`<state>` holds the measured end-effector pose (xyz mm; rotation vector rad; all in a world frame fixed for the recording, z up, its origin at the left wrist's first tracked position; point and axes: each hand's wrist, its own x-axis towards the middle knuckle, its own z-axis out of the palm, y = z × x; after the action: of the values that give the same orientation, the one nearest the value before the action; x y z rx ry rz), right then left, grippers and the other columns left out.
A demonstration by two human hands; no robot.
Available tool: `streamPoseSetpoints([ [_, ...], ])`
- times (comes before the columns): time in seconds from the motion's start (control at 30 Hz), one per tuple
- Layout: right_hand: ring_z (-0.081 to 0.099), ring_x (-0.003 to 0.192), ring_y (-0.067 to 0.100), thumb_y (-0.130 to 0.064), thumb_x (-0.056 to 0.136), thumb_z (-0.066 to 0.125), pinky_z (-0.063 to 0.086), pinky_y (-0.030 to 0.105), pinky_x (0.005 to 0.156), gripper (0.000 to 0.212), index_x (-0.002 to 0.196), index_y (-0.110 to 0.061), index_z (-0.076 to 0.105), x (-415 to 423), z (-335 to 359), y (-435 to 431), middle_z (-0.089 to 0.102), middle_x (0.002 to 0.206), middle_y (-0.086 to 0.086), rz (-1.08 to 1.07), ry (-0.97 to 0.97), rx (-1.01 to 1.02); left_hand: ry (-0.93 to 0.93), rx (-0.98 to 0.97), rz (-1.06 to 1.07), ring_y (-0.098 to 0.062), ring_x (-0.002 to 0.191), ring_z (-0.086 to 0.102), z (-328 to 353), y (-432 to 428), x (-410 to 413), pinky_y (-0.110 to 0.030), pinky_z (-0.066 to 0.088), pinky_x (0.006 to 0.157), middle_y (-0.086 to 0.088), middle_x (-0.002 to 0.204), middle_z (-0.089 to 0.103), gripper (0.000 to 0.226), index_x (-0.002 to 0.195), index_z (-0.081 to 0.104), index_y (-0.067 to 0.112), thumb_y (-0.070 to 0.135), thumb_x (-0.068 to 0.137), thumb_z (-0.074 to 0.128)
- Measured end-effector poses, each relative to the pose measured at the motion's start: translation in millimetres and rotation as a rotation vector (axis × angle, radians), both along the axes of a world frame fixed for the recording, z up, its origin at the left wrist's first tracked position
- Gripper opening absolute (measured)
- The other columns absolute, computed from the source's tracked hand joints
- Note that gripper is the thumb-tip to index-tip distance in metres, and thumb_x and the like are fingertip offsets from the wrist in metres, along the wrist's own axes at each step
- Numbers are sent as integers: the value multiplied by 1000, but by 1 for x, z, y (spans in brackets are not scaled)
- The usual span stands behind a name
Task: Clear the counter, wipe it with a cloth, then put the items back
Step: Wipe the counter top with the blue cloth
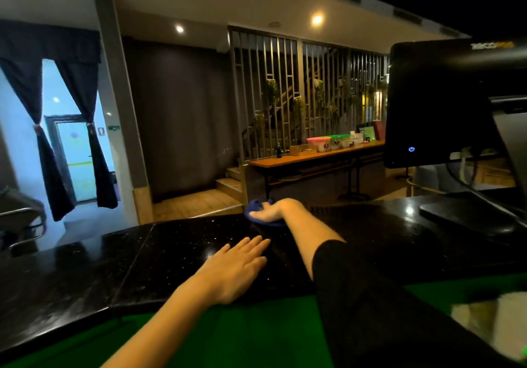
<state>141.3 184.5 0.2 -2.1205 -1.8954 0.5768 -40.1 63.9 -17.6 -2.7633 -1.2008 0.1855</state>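
Wiping at the far edge of the counter [171, 253] with the cloth [253, 207] bunched in the curled fingers of the right hand [266, 212], leaning on the flat left hand [236, 268], fingers together, maybe pushing the cloth off by reaching too far.

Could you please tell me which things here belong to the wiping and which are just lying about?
Job: black speckled stone counter; blue cloth held by the right hand; left hand resting flat.
Lying about: black monitor on its stand; wooden side table with plastic containers.
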Motion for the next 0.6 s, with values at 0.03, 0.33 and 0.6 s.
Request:
streamPoseSetpoints([
  [0.03, 8, 148, 22, -51, 100, 28, 16, 27, 118, 67, 153, -15, 9, -18, 3, 3, 13, 159, 2, 78, -38, -78, -10, -10, -2, -16, 147, -7, -1, 2, -2, -43, 5, 119, 6, 159, -9, 49, 152, 5, 22, 27, 104, 18],
  [0.33, 7, 148, 25, -54, 99, 24, 7, 39, 118, 66, 153, -18, 10, 72, 0, -79, 6, 161, 7, -40, -215, -72, -306, -1, 130, -13, 147, 9, 8, -8, -48, -33, 11, 118, 1, 159, 16, 48, 149, 24, 19, 32, 104, 26],
  [0.6, 21, 143, 31, -54, 99, 17, 14, 48, 115, 60, 151, -23, 20, 92, -20, -200, 19, 158, 11, -234, -331, 77, -48, 103, 296, -17, 148, 3, -6, -26, -156, -45, 13, 119, 6, 160, -1, 50, 151, 2, 27, 30, 104, 16],
])
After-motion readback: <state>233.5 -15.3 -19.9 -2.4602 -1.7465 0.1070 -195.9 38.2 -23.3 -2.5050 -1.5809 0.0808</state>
